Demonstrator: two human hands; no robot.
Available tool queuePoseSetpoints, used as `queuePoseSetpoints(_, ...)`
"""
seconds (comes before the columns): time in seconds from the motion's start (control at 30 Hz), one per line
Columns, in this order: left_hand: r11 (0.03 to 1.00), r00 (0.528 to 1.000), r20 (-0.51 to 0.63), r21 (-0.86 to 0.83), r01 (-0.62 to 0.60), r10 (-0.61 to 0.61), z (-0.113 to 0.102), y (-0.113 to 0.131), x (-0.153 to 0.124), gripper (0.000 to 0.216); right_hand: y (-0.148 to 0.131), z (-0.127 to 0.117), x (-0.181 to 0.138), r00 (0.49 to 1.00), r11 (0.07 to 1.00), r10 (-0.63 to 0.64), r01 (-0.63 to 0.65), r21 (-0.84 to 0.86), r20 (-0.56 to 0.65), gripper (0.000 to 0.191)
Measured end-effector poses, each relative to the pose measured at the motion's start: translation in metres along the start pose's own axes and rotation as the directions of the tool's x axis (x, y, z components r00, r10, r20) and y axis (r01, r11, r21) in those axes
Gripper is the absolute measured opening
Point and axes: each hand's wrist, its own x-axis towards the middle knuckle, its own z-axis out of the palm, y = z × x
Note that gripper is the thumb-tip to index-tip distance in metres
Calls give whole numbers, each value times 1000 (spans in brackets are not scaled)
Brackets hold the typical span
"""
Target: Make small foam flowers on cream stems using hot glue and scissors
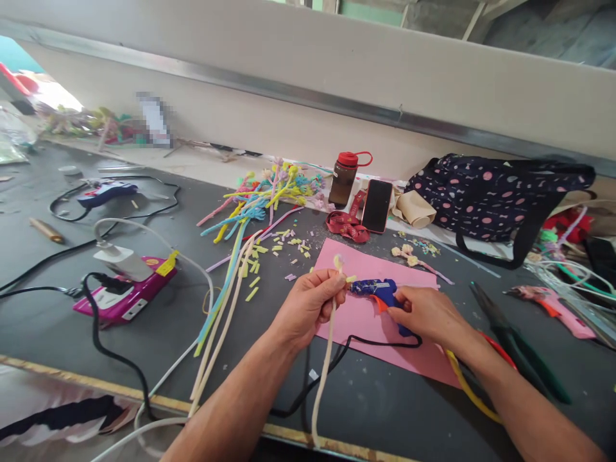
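Note:
My left hand (pixel 315 298) is closed in a pinch on a long cream fuzzy stem (pixel 326 369), which looks like a pipe cleaner. A small pale knob (pixel 339 261) tops it, just above my fingers. The stem hangs down past the table's front edge. My right hand (pixel 423 311) grips a blue hot glue gun (pixel 380 289) with an orange trigger. Its nozzle points left and meets the fingertips of my left hand; whether it touches the stem is hidden. Beneath both lies a pink sheet (pixel 380 258), and the gun's black cord (pixel 353 343) crosses it.
Pliers or shears (pixel 514 340) and a pink glue gun (pixel 553 308) lie at right. Cut yellow pieces (pixel 255 266) and colourful fuzzy stems (pixel 269 192) spread left of centre. A magenta power strip (pixel 139 295), red-capped bottle (pixel 344 179), phone (pixel 376 205) and dark bag (pixel 491 199) stand around.

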Motion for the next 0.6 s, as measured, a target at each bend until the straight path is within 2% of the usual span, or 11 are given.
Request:
queuePoseSetpoints(0.13,998,999,-1,-47,-47,47,-2,3,-1,22,11,0,6,1000,989,10,-13,147,23,12)
queuePoseSetpoints(0.2,996,998,9,-64,-64,64,-2,4,-2,21,16,-2,7,1000,938,24,-24,346,3,19)
queuePoseSetpoints(0.23,995,997,12,-70,-70,71,-3,4,-2,21,17,-2,7,998,878,51,-28,477,-35,24)
queuePoseSetpoints(0.3,994,997,17,-77,-74,76,-3,3,-2,21,17,-4,6,985,693,137,-18,721,-107,32)
queuePoseSetpoints(0.37,994,997,16,-81,-70,72,-4,3,-2,20,15,-6,4,970,509,217,-14,861,-112,33)
queuePoseSetpoints(0.43,994,998,18,-90,-61,63,-4,2,-2,20,9,-9,-1,974,351,215,-12,936,-69,29)
queuePoseSetpoints(0.5,993,998,22,-105,-55,57,-4,2,-1,19,3,-12,-7,985,223,161,21,975,-58,25)
queuePoseSetpoints(0.6,992,998,30,-122,-43,47,-4,2,0,19,-7,-17,-19,991,144,70,104,984,-115,27)
